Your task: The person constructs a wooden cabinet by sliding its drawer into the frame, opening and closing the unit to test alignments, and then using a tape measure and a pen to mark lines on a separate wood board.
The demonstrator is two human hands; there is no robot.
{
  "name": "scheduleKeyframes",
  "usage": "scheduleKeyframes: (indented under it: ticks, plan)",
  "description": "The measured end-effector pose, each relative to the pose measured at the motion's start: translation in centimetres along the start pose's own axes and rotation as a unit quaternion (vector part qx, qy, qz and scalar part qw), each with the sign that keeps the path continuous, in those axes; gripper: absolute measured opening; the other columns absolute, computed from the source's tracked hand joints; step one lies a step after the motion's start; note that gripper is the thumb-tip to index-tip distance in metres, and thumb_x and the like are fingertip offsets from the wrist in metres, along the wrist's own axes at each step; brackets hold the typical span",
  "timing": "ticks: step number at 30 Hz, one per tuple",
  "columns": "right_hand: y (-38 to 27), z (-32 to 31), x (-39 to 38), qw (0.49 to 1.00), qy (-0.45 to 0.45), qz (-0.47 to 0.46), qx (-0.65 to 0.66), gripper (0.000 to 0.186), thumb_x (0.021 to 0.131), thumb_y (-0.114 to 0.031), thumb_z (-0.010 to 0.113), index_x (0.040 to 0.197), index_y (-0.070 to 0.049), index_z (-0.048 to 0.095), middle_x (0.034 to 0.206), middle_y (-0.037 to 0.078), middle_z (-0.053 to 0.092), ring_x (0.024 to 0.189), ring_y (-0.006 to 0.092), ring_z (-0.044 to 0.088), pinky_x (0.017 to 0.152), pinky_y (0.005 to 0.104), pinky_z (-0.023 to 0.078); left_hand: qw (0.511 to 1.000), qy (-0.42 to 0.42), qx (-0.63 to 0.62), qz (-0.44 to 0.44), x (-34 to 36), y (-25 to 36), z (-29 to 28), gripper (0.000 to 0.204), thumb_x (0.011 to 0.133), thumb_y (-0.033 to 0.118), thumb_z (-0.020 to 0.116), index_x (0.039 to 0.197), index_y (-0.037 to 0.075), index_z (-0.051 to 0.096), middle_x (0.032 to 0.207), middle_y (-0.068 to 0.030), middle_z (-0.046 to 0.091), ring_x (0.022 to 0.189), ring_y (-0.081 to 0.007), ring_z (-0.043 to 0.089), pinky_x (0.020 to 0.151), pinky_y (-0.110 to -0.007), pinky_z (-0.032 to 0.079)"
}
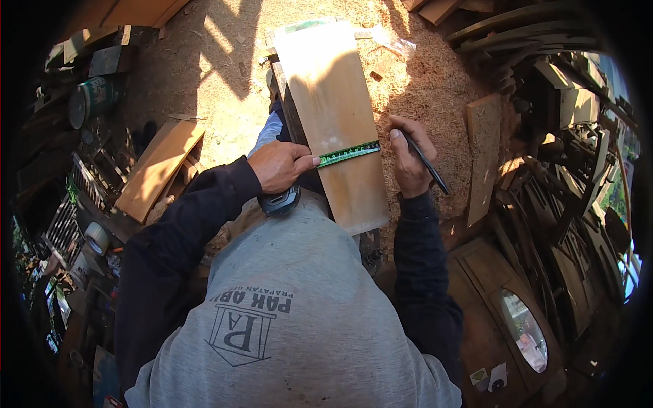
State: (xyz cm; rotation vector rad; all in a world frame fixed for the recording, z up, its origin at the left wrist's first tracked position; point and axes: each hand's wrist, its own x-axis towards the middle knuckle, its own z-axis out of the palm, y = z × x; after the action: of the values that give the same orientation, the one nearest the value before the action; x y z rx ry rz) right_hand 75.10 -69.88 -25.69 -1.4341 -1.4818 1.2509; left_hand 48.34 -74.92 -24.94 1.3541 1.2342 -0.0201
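Observation:
A pale wooden board (pixel 335 102) lies lengthwise in front of me on a narrow support. Across its width runs the green blade of a tape measure (pixel 349 154), its end at the board's right edge. My left hand (pixel 280 166) is closed on the tape, thumb on the blade at the left edge, with the dark case just below the palm. Beside the right edge, my right hand (pixel 412 158) is closed round a dark pen or pencil (pixel 427 165), which slants down to the right. The fingertips are near the board, apart from the tape's end.
Sawdust covers the ground (pixel 231 75). To the left lie an orange-brown plank (pixel 158 166), a green can (pixel 95 100) and a tape roll (pixel 97 238). A long plank (pixel 483 153), stacked timber (pixel 524 30) and a wooden panel with an oval opening (pixel 476 279) crowd the right.

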Motion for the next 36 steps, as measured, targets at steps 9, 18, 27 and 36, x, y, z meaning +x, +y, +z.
scheduleKeyframes:
  ticks: [9,18,27,36]
  plan:
    - [-3.1,0.1,1.5,0.969,-0.224,-0.092,-0.051,0.016,0.081,-0.006,0.061,0.09,0.002,0.07,0.078,0.012,0.067,0.07,0.0203,0.065,0.065,0.0315,0.051,1.0,-0.008,-0.005,-0.019,-0.1,0.4,-0.2,0.04,0.101,0.038,0.048,0.098,0.003,0.069,0.072,-0.017,0.064,0.069,-0.0309,0.063,0.068,-0.042,0.049]
    - [-2.6,0.0,2.4,0.948,-0.286,-0.021,-0.135,0.01,0.079,-0.011,0.067,0.082,-0.001,0.066,0.069,0.009,0.066,0.064,0.0159,0.065,0.06,0.0295,0.052,1.0,0.004,-0.01,-0.015,-0.2,0.2,0.0,0.042,0.1,0.041,0.048,0.094,0.004,0.068,0.074,-0.0189,0.066,0.073,-0.0385,0.066,0.069,-0.047,0.05]
    - [-3.2,0.3,2.7,0.947,-0.281,-0.055,-0.143,0.009,0.079,-0.009,0.067,0.082,0.0,0.066,0.069,0.01,0.066,0.063,0.0167,0.066,0.059,0.0292,0.053,1.0,0.012,-0.002,-0.006,0.0,0.1,0.1,0.042,0.1,0.04,0.048,0.095,0.004,0.068,0.074,-0.0188,0.066,0.073,-0.0385,0.066,0.069,-0.047,0.05]
    - [-3.3,0.3,2.9,0.943,-0.292,-0.056,-0.149,0.008,0.078,-0.008,0.068,0.081,0.0,0.066,0.069,0.011,0.065,0.062,0.018,0.066,0.059,0.0297,0.053,1.0,0.001,-0.007,-0.016,0.0,0.4,-0.1,0.042,0.099,0.041,0.049,0.096,0.004,0.068,0.073,-0.0187,0.066,0.073,-0.0385,0.066,0.069,-0.048,0.05]
